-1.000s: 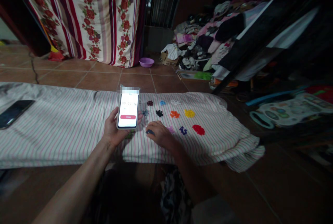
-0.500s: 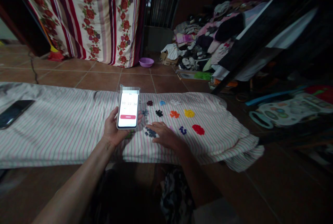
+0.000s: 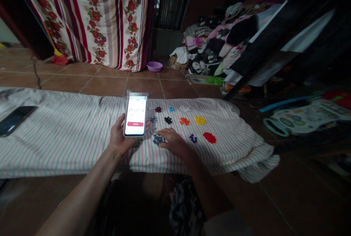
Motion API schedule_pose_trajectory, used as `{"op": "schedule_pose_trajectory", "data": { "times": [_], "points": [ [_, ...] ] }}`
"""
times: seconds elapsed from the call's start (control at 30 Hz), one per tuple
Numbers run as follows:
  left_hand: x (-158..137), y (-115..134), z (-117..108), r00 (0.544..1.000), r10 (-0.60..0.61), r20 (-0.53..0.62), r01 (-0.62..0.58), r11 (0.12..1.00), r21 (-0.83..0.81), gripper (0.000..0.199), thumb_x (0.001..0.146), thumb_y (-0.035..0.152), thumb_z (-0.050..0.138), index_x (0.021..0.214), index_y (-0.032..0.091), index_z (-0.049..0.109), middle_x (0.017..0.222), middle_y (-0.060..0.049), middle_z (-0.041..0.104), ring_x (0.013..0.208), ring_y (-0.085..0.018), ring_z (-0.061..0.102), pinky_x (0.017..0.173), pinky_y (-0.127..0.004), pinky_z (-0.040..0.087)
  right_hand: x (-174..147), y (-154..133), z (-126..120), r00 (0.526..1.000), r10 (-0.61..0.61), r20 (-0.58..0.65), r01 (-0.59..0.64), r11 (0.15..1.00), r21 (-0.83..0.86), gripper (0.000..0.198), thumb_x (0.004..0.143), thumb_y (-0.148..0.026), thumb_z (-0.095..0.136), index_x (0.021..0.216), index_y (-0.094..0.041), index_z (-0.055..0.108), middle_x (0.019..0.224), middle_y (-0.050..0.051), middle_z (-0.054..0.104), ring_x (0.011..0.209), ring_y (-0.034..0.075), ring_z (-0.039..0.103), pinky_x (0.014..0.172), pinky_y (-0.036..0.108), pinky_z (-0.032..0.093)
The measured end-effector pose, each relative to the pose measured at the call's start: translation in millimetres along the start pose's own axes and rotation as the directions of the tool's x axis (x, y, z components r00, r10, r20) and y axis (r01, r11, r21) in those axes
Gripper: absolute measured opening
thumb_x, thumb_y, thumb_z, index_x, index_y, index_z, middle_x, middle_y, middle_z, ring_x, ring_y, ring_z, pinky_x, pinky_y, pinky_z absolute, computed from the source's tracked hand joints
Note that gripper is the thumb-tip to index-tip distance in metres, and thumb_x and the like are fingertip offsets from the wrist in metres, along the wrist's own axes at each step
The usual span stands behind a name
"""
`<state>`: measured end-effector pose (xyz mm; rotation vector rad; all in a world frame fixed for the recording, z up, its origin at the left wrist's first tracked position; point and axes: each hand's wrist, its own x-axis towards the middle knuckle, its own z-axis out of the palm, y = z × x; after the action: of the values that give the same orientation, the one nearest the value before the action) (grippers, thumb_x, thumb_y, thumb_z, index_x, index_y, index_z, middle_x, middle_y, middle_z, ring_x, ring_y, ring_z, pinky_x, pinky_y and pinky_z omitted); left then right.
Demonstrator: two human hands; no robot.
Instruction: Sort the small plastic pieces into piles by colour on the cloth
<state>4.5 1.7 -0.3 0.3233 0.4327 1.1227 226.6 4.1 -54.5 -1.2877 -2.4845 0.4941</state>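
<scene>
Head view is showing the left hand (image 3: 118,139) gripping a lit smartphone (image 3: 135,116) at frame centre while the right hand (image 3: 174,141), fingers spread, is pressing on a dark grey pile of small pieces (image 3: 158,139), sorting colours.

Phone (image 3: 135,117): glossy glass screen, lit. Second phone (image 3: 15,118): dark, glossy glass. Striped sheet (image 3: 68,133): matt woven cloth, creased. Small coloured pieces (image 3: 200,120): look plastic, matt. Floor (image 3: 109,82): smooth tile, dull sheen. Bowl (image 3: 154,66): smooth plastic. Curtain (image 3: 109,16): printed cloth.
</scene>
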Motion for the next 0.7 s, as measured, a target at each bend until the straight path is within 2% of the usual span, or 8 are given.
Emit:
{"op": "schedule_pose_trajectory", "data": {
  "times": [0.2,0.33,0.5,0.7],
  "points": [
    [-0.2,0.5,-1.8,1.000,0.007,0.001,-0.007,1.000,0.007,0.062,0.080,0.043,0.044,0.131,0.009,0.037,0.114,-0.021,0.059,0.110,-0.034,0.051,0.090,-0.049,0.043,1.3,0.8,5.6,0.992,-0.091,-0.088,0.083,0.993,-0.089,0.046,0.073,-0.030,0.064,0.115,-0.016,0.054,0.118,0.010,0.053,0.111,0.023,0.043,0.095,0.038,0.032],
    [-0.8,0.8,-1.8,1.000,-0.018,0.002,0.018,1.000,0.009,0.062,0.079,0.044,0.045,0.130,0.009,0.038,0.113,-0.021,0.059,0.108,-0.033,0.052,0.088,-0.048,0.044,5.8,0.9,15.4,0.991,-0.105,-0.080,0.100,0.992,-0.075,0.050,0.072,-0.035,0.066,0.116,-0.016,0.055,0.120,0.011,0.052,0.112,0.023,0.042,0.095,0.038,0.033],
    [-1.2,0.9,-0.1,1.000,-0.018,-0.006,0.019,1.000,0.011,0.064,0.079,0.045,0.045,0.130,0.007,0.038,0.112,-0.021,0.060,0.107,-0.034,0.053,0.086,-0.049,0.045,9.6,-1.8,20.7,0.993,-0.106,-0.045,0.105,0.994,-0.030,0.037,0.074,-0.031,0.063,0.109,-0.018,0.060,0.116,0.010,0.053,0.110,0.021,0.043,0.094,0.036,0.035],
    [-0.9,-0.4,3.6,0.999,-0.003,-0.034,0.002,1.000,-0.021,0.059,0.081,0.041,0.043,0.131,0.012,0.037,0.110,-0.017,0.062,0.107,-0.032,0.054,0.089,-0.050,0.043,8.2,-2.4,16.0,0.988,-0.127,-0.088,0.128,0.992,0.007,0.024,0.077,-0.019,0.057,0.100,-0.016,0.062,0.104,0.008,0.059,0.101,0.017,0.049,0.091,0.032,0.037]
  ]
}}
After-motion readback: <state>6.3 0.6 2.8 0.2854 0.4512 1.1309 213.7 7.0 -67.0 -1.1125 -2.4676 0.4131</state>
